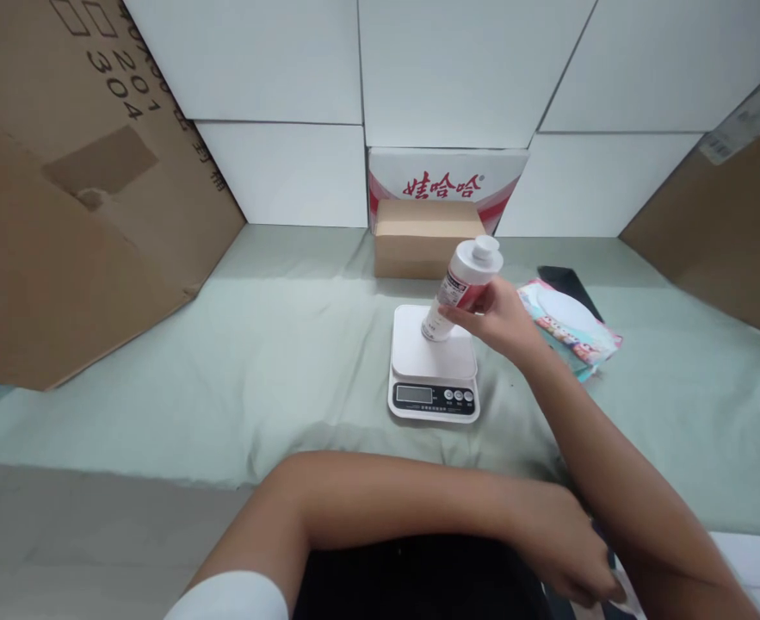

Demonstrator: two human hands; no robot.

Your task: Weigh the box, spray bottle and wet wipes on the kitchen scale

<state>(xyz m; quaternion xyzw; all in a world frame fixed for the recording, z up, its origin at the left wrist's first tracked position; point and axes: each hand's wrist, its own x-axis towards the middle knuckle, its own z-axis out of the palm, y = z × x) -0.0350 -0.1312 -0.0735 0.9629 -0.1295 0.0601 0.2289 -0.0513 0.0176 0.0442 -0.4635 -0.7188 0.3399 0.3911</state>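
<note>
A white bottle [473, 263] with a red and dark printed label leans over a white kitchen scale [411, 353]. My right hand [499, 319] is wrapped round the bottle from its right side. The bottle's base is at the scale's platform; whether it touches I cannot tell. Along the scale's front run a display [414, 394], which looks blank, and several round buttons. My left arm crosses low in front of my body, with my left hand [566, 547] curled beneath the right forearm. Something dark and pale shows by its fingers, too blurred and hidden to make out.
Behind the scale sits a brown cardboard box [405, 257], before a white and red carton [405, 164]. A patterned wipes packet [566, 319] overlaps a black object [570, 284] at the right. Large cardboard sheets [95, 275] flank the green cloth [289, 344].
</note>
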